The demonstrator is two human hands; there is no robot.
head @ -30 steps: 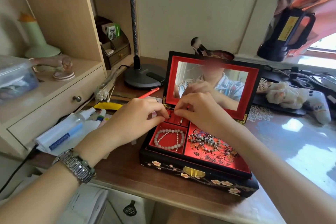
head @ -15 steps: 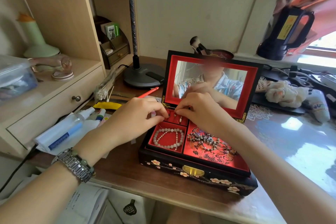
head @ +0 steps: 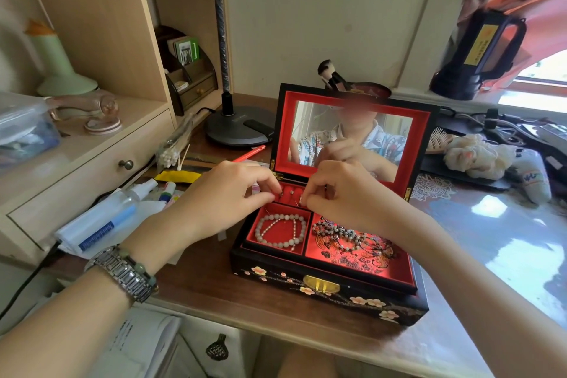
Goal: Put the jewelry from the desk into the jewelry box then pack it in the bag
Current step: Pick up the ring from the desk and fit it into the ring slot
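Over the ring slots at the back of the open jewelry box (head: 331, 294) on the tabletop (head: 214, 294), small items are pinched by the curled fingers of the left hand (head: 224, 196) and right hand (head: 343, 193), while 2 bead strands (head: 280, 232) lie in its front compartments.

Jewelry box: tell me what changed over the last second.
Little changed. Both hands, left hand and right hand, keep their fingers pinched over the ring rolls at the back of the jewelry box; the fingertips shifted only slightly. The pearl bracelet and dark beaded necklace stayed put, the lid open.
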